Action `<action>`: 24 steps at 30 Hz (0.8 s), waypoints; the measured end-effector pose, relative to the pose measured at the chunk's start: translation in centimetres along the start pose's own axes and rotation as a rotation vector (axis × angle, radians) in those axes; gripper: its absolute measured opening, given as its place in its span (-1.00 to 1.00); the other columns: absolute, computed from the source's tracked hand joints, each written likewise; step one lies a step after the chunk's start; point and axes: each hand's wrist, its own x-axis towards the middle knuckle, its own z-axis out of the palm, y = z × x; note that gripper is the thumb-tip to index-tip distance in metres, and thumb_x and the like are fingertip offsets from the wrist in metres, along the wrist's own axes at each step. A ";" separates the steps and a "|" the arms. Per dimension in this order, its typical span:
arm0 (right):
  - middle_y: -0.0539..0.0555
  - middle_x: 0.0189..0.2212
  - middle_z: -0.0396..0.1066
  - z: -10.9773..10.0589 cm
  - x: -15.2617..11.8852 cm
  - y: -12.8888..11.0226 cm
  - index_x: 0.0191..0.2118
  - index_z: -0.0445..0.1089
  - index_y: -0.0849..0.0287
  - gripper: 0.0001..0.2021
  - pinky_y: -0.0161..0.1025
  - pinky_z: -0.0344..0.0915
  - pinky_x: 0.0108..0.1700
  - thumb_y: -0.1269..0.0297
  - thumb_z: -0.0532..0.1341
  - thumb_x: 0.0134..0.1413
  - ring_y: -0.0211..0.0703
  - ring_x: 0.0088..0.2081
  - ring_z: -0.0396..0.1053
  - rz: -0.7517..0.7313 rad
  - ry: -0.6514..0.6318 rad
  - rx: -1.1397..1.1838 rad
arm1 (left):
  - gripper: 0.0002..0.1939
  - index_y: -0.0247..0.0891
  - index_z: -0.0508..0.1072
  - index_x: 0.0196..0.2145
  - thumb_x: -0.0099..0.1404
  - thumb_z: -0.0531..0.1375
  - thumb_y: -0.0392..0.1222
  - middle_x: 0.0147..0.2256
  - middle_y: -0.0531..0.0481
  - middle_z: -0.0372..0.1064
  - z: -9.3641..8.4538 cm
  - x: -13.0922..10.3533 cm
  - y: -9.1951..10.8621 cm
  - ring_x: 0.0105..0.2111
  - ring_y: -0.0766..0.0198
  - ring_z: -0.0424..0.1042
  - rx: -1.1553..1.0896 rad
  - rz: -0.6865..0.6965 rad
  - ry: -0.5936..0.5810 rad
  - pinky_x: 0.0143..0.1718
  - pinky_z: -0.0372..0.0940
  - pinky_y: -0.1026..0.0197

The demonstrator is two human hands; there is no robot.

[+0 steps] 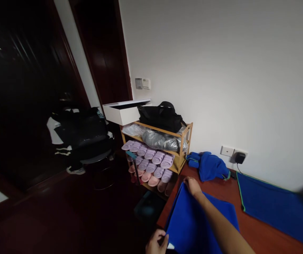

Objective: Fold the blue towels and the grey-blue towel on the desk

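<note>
A bright blue cloth point(191, 222) hangs between my hands, partly over the reddish-brown table point(254, 225). My left hand point(157, 241) pinches its near left corner, beside a small white tag point(170, 246). My right hand point(193, 186) grips the far corner, with the forearm crossing above the cloth. Behind it a crumpled blue cloth point(212, 167) lies against the wall. Another blue cloth with green edging point(275, 208) is spread flat at the right of the table.
A wooden rack point(180, 158) beside the table holds slippers point(150, 153), plastic-wrapped items, a black bag point(162, 116) and a white box point(122, 114). A black plug point(240, 157) sits in the wall socket. Farther left, dark items cover a stool point(97, 158).
</note>
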 end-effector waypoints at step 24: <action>0.06 -0.40 0.55 -38.1 -30.6 -6.7 -0.32 0.53 0.11 -0.49 -0.23 0.37 -0.28 -0.31 0.31 0.04 -0.12 -0.36 0.44 -0.169 0.583 0.273 | -0.69 -0.13 0.54 -0.35 0.20 0.28 0.16 -0.30 -0.03 0.60 -10.5 -1.3 34.4 -0.25 0.06 0.58 -0.123 0.653 0.033 -0.08 0.48 0.06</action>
